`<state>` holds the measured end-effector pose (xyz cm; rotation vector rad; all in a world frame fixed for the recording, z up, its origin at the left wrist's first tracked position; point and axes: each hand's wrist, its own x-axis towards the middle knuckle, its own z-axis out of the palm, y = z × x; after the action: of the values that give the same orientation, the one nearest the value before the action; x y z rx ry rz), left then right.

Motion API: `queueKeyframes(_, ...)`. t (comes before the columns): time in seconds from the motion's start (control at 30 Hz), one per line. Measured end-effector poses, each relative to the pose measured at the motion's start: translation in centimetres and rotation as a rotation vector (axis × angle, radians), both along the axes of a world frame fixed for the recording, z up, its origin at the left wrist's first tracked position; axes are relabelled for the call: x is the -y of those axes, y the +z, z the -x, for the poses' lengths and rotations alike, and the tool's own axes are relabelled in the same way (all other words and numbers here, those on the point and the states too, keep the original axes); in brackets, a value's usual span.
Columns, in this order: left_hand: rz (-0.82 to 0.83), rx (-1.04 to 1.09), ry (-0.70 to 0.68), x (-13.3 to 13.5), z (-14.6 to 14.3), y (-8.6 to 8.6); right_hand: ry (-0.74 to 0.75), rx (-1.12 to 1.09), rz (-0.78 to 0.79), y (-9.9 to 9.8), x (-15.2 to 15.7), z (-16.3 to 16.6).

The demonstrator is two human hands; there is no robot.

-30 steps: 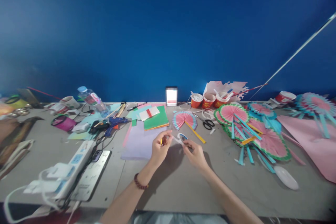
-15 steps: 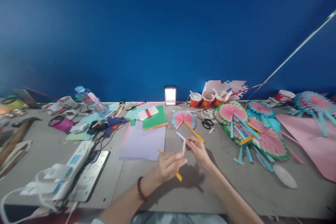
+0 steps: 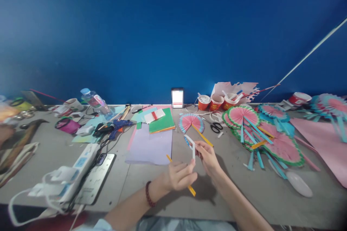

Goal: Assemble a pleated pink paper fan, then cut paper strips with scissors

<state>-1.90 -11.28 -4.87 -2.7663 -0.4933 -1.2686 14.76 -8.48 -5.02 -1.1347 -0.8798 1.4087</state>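
Now left hand [image 3: 181, 177], lower in view than before, pinches end of white strip [image 3: 193, 153], holding also yellow stick [image 3: 192, 190]; right hand [image 3: 206, 154] pinches tape roll [image 3: 187, 140]; strip seems drawn out.

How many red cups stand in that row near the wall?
3: left cup, holding white pieces; middle cup; right cup, nearest the fans. Others may hide behind.

No words legible from here.
Lettering on the label [image 3: 99, 100] of a bottle [image 3: 90, 96] and marks on red cups [image 3: 216, 106] blur beyond reading.
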Motion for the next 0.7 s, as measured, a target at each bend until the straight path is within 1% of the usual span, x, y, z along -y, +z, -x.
queueKeyframes(0.07,0.019,0.028,-0.019,0.1,-0.1,0.0,-0.001,-0.014,0.008,0.3,0.1,0.1)
queueKeyframes(0.13,-0.015,0.062,-0.023,0.1,-0.3,0.3,-0.001,-0.013,0.004,0.6,0.1,0.1)
queueKeyframes(0.2,-0.049,0.098,-0.006,0.2,-0.6,0.8,0.000,0.017,-0.017,0.9,0.2,-0.1)
queueKeyframes(0.23,-0.041,0.140,0.009,0.2,-0.8,1.1,0.006,0.041,-0.031,1.1,0.2,-0.3)
queueKeyframes(0.33,0.100,0.320,0.054,0.1,-1.3,2.3,0.064,0.102,-0.065,1.7,0.2,-1.1)
queueKeyframes(0.4,0.171,0.396,0.073,0.0,-1.4,3.1,0.106,0.130,-0.086,2.1,0.3,-1.5)
queueKeyframes(0.47,0.194,0.420,0.083,0.1,-1.4,3.9,0.121,0.189,-0.118,2.4,0.6,-1.8)
queueKeyframes(0.57,0.201,0.428,0.074,0.7,-1.2,4.7,0.101,0.327,-0.185,2.5,1.3,-1.8)
queueKeyframes(0.63,0.210,0.421,0.074,1.2,-1.1,5.0,0.078,0.410,-0.238,2.4,2.0,-1.6)
queueKeyframes(0.7,0.239,0.407,0.109,1.7,-1.0,5.0,0.057,0.465,-0.284,2.2,2.6,-1.4)
